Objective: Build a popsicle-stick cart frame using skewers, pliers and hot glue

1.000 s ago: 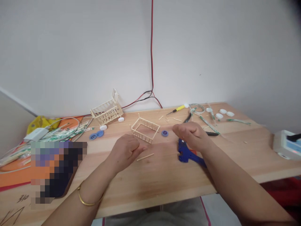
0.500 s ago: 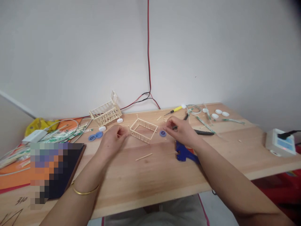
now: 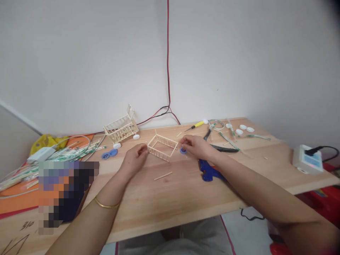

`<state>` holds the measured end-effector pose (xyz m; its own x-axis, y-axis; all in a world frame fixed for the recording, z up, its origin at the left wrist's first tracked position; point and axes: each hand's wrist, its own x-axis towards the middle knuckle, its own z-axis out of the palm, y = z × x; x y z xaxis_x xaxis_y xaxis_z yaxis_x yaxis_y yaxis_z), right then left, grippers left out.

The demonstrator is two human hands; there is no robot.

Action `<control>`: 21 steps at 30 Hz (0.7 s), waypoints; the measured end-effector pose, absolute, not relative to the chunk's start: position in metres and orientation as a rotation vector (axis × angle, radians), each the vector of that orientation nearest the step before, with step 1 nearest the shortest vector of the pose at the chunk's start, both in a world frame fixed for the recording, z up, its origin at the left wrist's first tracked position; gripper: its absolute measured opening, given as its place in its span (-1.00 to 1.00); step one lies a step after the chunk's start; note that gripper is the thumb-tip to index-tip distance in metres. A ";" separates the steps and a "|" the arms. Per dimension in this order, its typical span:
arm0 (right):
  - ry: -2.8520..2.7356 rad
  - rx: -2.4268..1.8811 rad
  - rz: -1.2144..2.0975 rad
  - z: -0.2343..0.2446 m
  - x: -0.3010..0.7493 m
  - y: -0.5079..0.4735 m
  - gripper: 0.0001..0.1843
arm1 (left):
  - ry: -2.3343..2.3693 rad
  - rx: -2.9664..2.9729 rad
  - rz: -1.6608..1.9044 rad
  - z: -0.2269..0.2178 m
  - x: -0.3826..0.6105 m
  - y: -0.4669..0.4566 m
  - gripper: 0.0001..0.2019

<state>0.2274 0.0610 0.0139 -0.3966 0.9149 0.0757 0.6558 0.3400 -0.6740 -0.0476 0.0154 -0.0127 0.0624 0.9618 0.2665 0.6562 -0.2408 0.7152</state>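
Observation:
A small open frame of thin wooden sticks (image 3: pixel 159 154) rests on the wooden table between my hands. Fingers pinched together, my left hand (image 3: pixel 134 158) is at the frame's left corner; whether it grips the frame is hard to see. My right hand (image 3: pixel 196 147) has its fingertips pinched close to the frame's right corner, above a blue round cap (image 3: pixel 183 150). What either pinch holds is hidden or too small to tell. One loose stick (image 3: pixel 163 176) lies in front of the frame.
Behind my left hand stand a larger stick structure (image 3: pixel 120 131) and blue caps (image 3: pixel 113 152). Bagged sticks (image 3: pixel 69 152) lie left. Around my right arm are a blue tool (image 3: pixel 208 171), black-handled pliers (image 3: pixel 225 148), a yellow-handled tool (image 3: pixel 198 124), white caps (image 3: pixel 242 127) and a power socket (image 3: pixel 308 159).
Both hands have moved in toward the stick frame, the right leftward over the blue cap and the left slightly rightward. The frame and loose stick look unmoved; the view has shifted slightly.

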 end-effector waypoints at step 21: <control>-2.090 -1.318 0.963 0.002 0.214 0.075 -0.95 | 1.589 1.828 1.034 -0.008 -0.051 0.020 -0.82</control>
<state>0.2143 0.0748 0.0016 -0.4174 0.9082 0.0312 0.5666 0.2869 -0.7724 -0.0509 0.0201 -0.0078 0.0288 0.9757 0.2173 0.5938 -0.1916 0.7815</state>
